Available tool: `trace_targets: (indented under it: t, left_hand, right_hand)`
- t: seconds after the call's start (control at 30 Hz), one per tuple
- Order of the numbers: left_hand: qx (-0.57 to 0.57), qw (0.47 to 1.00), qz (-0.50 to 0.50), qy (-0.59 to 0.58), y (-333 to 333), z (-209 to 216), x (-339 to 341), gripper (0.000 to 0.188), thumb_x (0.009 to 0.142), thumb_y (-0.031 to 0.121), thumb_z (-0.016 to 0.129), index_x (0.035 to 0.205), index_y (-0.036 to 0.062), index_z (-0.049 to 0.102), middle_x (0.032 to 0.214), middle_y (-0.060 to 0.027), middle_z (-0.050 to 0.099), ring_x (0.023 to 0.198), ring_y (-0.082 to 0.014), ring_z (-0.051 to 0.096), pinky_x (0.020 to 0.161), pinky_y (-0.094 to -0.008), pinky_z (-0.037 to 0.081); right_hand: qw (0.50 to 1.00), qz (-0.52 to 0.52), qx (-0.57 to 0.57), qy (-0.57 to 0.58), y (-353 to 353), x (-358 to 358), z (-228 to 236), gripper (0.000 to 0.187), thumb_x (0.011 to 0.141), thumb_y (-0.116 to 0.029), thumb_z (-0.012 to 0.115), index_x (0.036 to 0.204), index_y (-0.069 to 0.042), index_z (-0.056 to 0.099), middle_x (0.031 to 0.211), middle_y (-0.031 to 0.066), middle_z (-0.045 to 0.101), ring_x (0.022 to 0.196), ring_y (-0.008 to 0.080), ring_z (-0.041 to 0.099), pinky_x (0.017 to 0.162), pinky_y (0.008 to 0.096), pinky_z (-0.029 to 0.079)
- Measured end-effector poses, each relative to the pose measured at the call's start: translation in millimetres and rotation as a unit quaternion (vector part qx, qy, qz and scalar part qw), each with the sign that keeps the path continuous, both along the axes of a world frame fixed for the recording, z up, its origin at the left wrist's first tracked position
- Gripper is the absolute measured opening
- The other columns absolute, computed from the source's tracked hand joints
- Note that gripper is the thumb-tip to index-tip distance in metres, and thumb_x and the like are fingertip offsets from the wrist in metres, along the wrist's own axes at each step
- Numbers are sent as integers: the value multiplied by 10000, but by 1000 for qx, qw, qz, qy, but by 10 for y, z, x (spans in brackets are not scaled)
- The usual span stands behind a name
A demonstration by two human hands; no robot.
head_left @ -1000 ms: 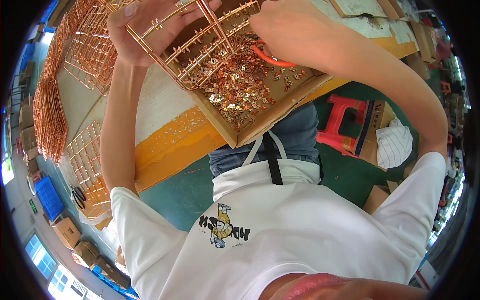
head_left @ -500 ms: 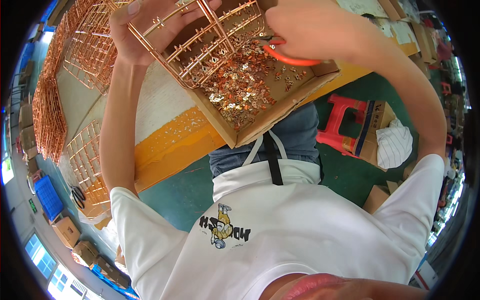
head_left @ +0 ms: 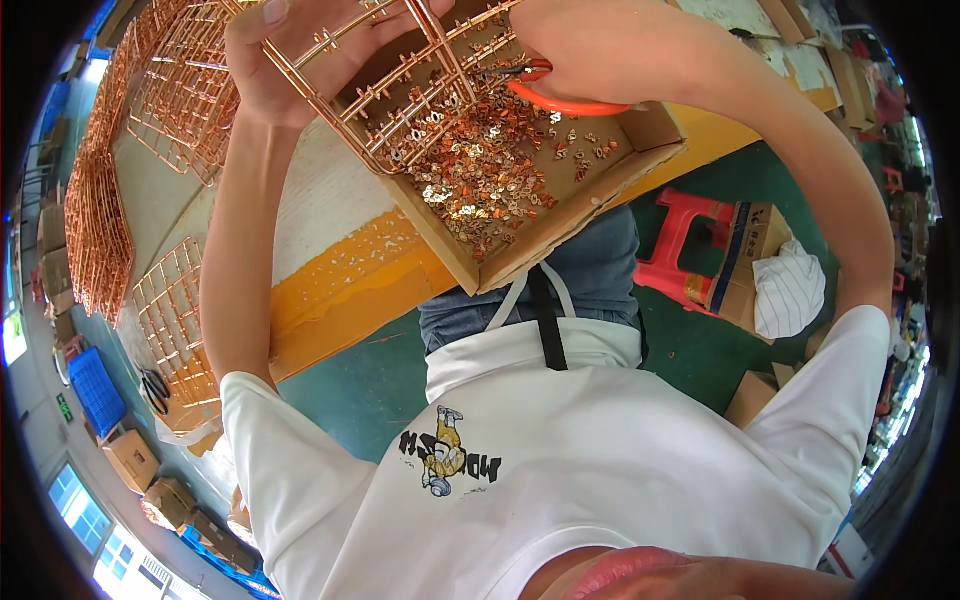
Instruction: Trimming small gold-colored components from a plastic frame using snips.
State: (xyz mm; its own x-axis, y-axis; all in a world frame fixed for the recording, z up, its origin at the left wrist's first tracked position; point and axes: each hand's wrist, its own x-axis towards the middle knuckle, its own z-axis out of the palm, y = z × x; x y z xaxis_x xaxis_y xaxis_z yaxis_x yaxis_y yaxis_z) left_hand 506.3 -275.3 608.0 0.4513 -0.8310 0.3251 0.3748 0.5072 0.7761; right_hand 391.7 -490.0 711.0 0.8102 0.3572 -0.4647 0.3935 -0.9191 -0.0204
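Note:
My left hand (head_left: 275, 75) grips a copper-coloured wire rack (head_left: 436, 45) by its left side, thumb on the outer bar. The rack is tilted over a cardboard box (head_left: 570, 235), and small stubs line its crossbars. In my right hand (head_left: 600, 50) is a pair of cutting pliers (head_left: 565, 105) with orange-red handles. The jaws are at the rack's bars; whether they bite on a stub is too small to tell. A heap of small copper-coloured ring-like pieces (head_left: 490, 180) lies in the box beneath. The rack's far end is cut off by the upper edge.
Stacked copper wire racks (head_left: 100, 220) stand at the left of the table (head_left: 330, 295), with a single rack (head_left: 172, 305) nearer. Black-handled scissors (head_left: 155, 392) lie by it. Right of my legs are a red stool (head_left: 685, 245) and a carton (head_left: 745, 255) with a striped cloth (head_left: 790, 290).
My right hand and the pliers have moved a little left and up along the rack. The rack and the box have shifted very slightly to the right.

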Motion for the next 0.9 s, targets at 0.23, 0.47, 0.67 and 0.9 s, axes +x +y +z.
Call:
trace_targets:
  t: [0.23,0.47,0.67,0.9]
  left_hand:
    - [8,999,40,36,-44,58,-92,1265,738,805,731,1630,89,192,1654,-280,242,1480,-535,308,1228,-603,325]
    - [33,999,21,-11,9,-5,-6,1256,740,760,770,1625,75,198,1645,-299,247,1477,-534,316,1219,-601,342]
    - [46,997,37,-44,38,27,-34,1252,747,770,757,1623,67,203,1643,-299,252,1468,-542,324,1217,-597,348]
    - [36,998,39,-25,5,-16,-11,1239,749,741,773,1616,57,212,1634,-292,271,1449,-564,339,1222,-593,350]
  right_hand:
    - [996,54,43,-57,35,-19,-270,196,811,-94,672,867,90,712,863,276,713,847,421,724,729,478,586]
    - [1000,11,4,-12,-5,-152,9,237,836,-145,674,871,85,715,868,277,717,840,419,725,731,480,588]
    - [1000,-15,-12,-9,50,-136,119,250,851,-163,668,868,83,708,850,261,717,817,421,723,728,483,587]
    - [990,65,15,-124,60,-90,-355,173,807,-135,690,843,29,732,841,220,729,788,377,735,683,460,588]
